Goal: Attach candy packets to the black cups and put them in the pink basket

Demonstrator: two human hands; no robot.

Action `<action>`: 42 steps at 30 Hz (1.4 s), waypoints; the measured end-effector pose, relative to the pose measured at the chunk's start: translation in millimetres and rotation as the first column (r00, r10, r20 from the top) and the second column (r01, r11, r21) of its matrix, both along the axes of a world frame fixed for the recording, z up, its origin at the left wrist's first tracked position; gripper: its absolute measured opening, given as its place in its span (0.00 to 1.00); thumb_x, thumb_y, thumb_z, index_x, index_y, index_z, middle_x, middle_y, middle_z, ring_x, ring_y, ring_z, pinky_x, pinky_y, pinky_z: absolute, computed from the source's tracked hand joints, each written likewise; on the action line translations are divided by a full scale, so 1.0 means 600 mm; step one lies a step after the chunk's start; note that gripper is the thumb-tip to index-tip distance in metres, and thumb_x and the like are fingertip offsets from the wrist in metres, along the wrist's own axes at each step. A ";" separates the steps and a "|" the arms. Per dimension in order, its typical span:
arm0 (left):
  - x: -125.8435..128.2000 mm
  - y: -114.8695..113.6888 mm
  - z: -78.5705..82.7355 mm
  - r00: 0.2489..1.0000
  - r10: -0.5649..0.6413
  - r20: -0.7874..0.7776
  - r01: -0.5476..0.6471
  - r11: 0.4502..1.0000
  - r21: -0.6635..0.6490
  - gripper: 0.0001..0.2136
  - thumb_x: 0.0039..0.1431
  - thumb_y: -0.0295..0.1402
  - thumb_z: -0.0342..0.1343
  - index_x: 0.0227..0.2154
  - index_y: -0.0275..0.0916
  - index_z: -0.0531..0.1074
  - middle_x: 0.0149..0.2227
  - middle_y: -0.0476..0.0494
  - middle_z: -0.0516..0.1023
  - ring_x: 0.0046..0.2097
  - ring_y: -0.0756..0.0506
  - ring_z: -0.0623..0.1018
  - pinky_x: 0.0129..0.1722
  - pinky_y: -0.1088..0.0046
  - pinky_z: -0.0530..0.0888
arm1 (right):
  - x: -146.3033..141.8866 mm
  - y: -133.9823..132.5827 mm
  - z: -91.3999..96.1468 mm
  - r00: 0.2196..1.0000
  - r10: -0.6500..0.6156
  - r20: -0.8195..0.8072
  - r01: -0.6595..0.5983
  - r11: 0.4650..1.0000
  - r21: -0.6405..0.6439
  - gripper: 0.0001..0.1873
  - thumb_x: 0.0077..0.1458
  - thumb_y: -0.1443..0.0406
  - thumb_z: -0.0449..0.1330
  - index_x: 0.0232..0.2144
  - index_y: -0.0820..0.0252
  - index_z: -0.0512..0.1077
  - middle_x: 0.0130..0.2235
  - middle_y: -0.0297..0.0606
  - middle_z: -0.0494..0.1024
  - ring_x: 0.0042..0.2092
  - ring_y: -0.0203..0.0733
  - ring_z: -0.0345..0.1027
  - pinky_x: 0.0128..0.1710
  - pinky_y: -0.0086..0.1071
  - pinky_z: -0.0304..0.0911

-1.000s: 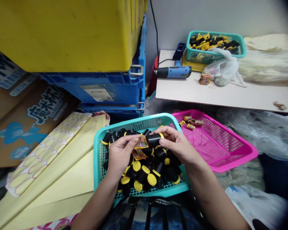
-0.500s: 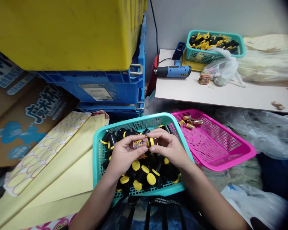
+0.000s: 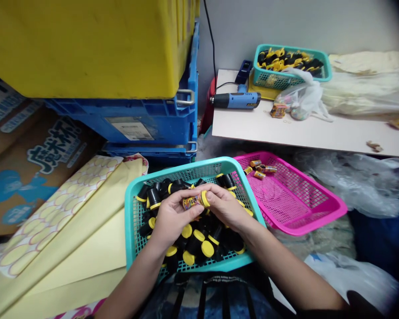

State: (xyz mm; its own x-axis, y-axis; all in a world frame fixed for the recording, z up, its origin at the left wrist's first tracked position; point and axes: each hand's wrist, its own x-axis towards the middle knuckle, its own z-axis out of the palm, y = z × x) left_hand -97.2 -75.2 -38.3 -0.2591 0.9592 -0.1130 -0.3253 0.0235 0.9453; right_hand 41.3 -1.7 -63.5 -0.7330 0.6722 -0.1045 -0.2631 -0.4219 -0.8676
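Note:
Between my two hands lies a small labelled canister (image 3: pixel 192 202) with a yellow cap, its printed wrap facing up. My left hand (image 3: pixel 173 215) grips the wrapped body between thumb and fingers. At the capped end, the thumb and fingers of my right hand (image 3: pixel 224 206) press on the canister. Below both hands sits a teal basket (image 3: pixel 130 230) full of black canisters (image 3: pixel 193 241) with yellow caps, which carry no wrap that I can see.
Right of the teal basket, a pink basket (image 3: pixel 306 221) holds several wrapped canisters (image 3: pixel 261 169). A blue heat gun (image 3: pixel 239 100) lies on the white table (image 3: pixel 306 133), near another teal basket (image 3: pixel 292 82). Blue crates (image 3: pixel 136 128) and yellow sheets (image 3: pixel 96 239) stand at left.
My right fingers have shifted on the yellow-capped end, and the cap now shows more fully. The canister is slightly more tilted. The whole view has moved a little.

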 end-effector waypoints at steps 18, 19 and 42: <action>0.012 0.000 0.009 0.870 0.114 -0.480 -0.036 0.985 0.169 0.11 0.46 0.30 0.67 0.36 0.41 0.78 0.39 0.45 0.80 0.44 0.45 0.78 0.48 0.69 0.74 | 0.002 -0.004 0.008 1.000 0.002 -0.007 -0.003 0.996 -0.092 0.29 0.51 0.49 0.65 0.50 0.55 0.67 0.47 0.39 0.70 0.46 0.37 0.68 0.45 0.28 0.65; 0.012 0.002 0.012 0.866 0.107 -0.488 -0.022 0.984 0.177 0.11 0.47 0.31 0.67 0.36 0.41 0.78 0.39 0.45 0.80 0.44 0.45 0.78 0.48 0.69 0.74 | 0.003 -0.004 0.011 1.000 0.001 0.003 -0.001 0.995 -0.096 0.30 0.49 0.48 0.65 0.50 0.56 0.67 0.46 0.39 0.70 0.44 0.37 0.68 0.43 0.28 0.66; -0.075 0.043 0.019 0.055 -0.048 -0.997 0.179 0.983 -0.038 0.10 0.62 0.33 0.52 0.41 0.39 0.77 0.42 0.41 0.79 0.46 0.39 0.71 0.47 0.60 0.67 | 0.045 0.027 0.023 0.409 -0.598 0.689 -0.609 0.383 0.694 0.15 0.57 0.58 0.60 0.41 0.64 0.74 0.47 0.50 0.71 0.52 0.57 0.60 0.50 0.49 0.56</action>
